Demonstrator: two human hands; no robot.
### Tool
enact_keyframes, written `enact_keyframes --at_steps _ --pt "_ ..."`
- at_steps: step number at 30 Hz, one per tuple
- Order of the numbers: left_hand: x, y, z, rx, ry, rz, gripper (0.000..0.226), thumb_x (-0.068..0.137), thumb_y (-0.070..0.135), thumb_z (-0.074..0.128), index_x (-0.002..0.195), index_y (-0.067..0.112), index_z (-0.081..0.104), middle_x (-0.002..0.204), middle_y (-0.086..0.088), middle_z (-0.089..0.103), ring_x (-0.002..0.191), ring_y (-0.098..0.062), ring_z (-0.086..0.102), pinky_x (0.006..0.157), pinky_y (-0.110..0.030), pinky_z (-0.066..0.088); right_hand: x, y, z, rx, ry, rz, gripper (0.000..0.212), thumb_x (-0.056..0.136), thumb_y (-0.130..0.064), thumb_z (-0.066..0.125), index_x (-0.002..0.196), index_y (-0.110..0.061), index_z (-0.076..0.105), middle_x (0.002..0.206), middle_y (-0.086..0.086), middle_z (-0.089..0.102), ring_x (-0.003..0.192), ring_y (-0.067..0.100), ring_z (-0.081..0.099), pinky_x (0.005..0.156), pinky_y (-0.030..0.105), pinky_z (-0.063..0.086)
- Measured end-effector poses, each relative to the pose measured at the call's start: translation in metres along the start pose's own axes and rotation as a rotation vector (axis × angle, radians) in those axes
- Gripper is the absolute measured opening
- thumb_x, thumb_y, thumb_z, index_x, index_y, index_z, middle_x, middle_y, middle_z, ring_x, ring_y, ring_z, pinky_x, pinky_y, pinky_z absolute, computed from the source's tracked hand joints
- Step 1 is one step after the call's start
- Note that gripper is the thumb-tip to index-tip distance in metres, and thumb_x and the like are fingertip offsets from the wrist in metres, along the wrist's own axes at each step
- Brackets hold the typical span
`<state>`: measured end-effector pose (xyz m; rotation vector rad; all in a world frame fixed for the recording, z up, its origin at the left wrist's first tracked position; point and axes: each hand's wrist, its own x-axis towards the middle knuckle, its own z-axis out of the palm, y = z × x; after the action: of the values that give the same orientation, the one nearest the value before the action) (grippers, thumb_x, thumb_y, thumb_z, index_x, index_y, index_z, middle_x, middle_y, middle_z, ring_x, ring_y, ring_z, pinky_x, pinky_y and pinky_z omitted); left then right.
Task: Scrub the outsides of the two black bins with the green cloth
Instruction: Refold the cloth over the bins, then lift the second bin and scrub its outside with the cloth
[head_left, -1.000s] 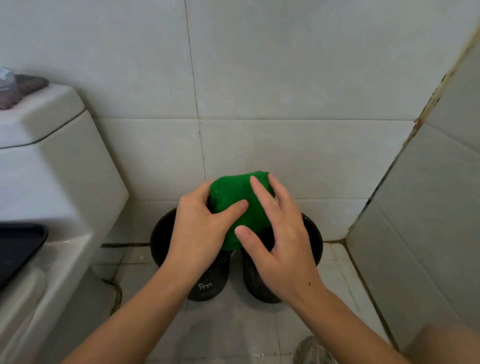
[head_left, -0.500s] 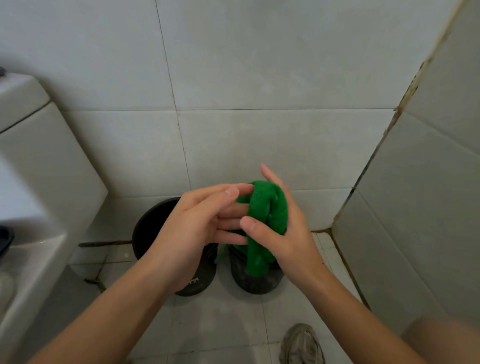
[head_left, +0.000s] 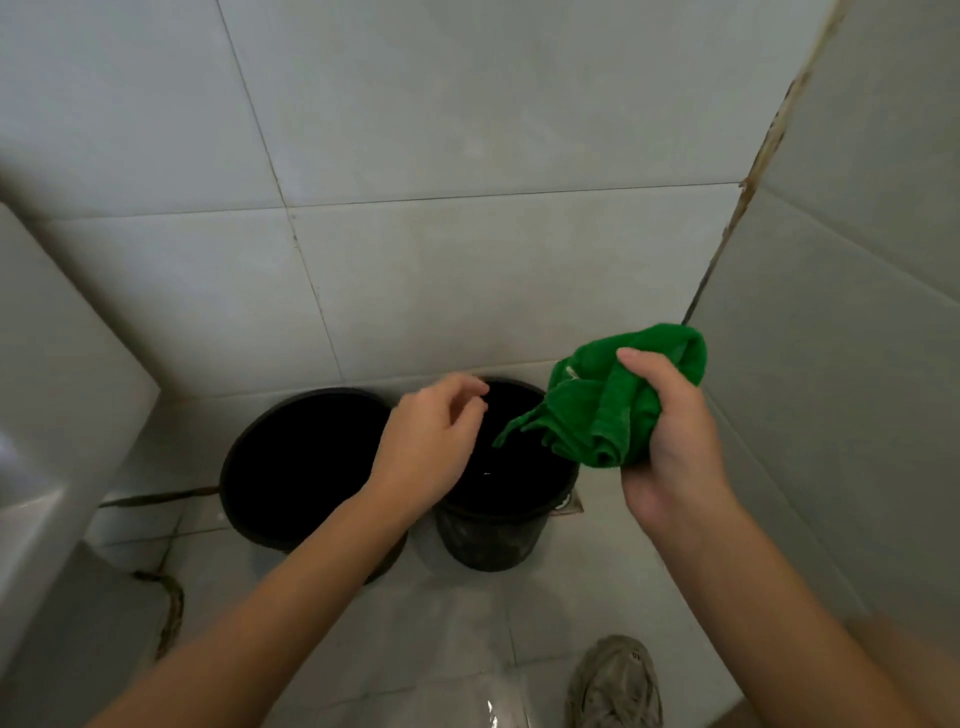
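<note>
Green cloth (head_left: 618, 410) sits bunched in your right hand (head_left: 670, 447), fingers clamped round it at 3 o'clock above the right bin (head_left: 491, 540), while your left hand (head_left: 431, 447) hovers loosely curled and empty over both, the left bin (head_left: 291, 462) at 9 o'clock.

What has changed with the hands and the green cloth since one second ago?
The left hand let go of the green cloth and now hangs empty over the bins. The right hand alone holds the cloth, now bunched, and has carried it to the right. The two black bins stayed side by side on the floor.
</note>
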<state>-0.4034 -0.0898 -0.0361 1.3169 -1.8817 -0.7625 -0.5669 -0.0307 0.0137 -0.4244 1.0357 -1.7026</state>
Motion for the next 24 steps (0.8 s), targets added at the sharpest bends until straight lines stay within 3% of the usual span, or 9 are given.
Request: enact_keyframes --at_steps 3,6,8,11,16,20,24 --pt "0.003 -0.044 0.052 0.563 -0.386 0.067 0.039 0.099 0.031 0.050 0.135 0.019 0.055 0.127 -0.004 0.066 0.117 -0.024 0.060 0.092 -0.034 0.048 0.006 -0.007 -0.019 -0.009 0.000 0.001 0.029 0.077 -0.013 0.065 0.105 -0.006 0.063 0.087 0.013 0.069 0.075 0.027 0.070 0.065 0.039 0.060" --pt "0.005 -0.076 0.108 0.734 -0.751 0.075 0.060 0.098 0.041 0.049 0.149 0.011 0.035 0.143 -0.014 0.050 0.131 -0.031 0.045 0.107 -0.039 0.039 0.006 -0.009 -0.038 -0.045 0.032 0.019 0.050 0.062 -0.022 0.068 0.109 -0.005 0.064 0.093 0.015 0.070 0.081 0.030 0.070 0.072 0.044 0.060" --pt "0.008 -0.091 0.138 0.773 -0.845 0.036 0.066 0.097 0.045 0.049 0.148 0.007 0.033 0.143 -0.017 0.049 0.130 -0.034 0.045 0.108 -0.041 0.037 0.007 -0.011 -0.049 -0.047 0.039 0.037 0.052 0.061 -0.023 0.067 0.110 -0.004 0.064 0.095 0.017 0.070 0.082 0.031 0.070 0.072 0.045 0.060" --pt "0.016 -0.099 0.168 0.727 -0.852 -0.035 0.048 0.098 0.043 0.048 0.130 0.008 0.048 0.128 -0.017 0.060 0.113 -0.035 0.058 0.092 -0.040 0.046 0.009 -0.016 -0.064 -0.026 0.032 0.062 0.051 0.060 -0.018 0.073 0.109 -0.004 0.064 0.098 0.019 0.069 0.084 0.034 0.070 0.074 0.048 0.059" --pt "0.037 -0.110 0.192 0.527 -0.880 -0.195 0.042 0.097 0.036 0.052 0.123 0.005 0.059 0.120 -0.017 0.066 0.105 -0.033 0.063 0.089 -0.041 0.050 0.015 -0.022 -0.076 0.007 0.029 0.071 0.057 0.064 -0.021 0.066 0.117 0.000 0.061 0.104 0.023 0.069 0.089 0.039 0.069 0.078 0.053 0.058" --pt "0.030 -0.105 0.191 0.572 -0.832 -0.117 0.032 0.099 0.013 0.045 0.129 0.004 0.046 0.115 -0.023 0.060 0.099 -0.037 0.059 0.073 -0.037 0.043 0.018 -0.023 -0.073 -0.042 0.045 0.083 0.061 0.065 -0.021 0.066 0.120 0.003 0.059 0.108 0.029 0.067 0.096 0.046 0.066 0.085 0.059 0.054" --pt "0.029 -0.097 0.170 0.498 -0.720 -0.028 0.041 0.096 0.008 0.044 0.138 0.010 0.043 0.120 -0.019 0.061 0.103 -0.037 0.060 0.082 -0.040 0.049 0.018 -0.023 -0.069 -0.071 0.063 0.073 0.059 0.064 -0.022 0.066 0.117 0.004 0.060 0.096 0.020 0.069 0.084 0.035 0.069 0.081 0.054 0.057"
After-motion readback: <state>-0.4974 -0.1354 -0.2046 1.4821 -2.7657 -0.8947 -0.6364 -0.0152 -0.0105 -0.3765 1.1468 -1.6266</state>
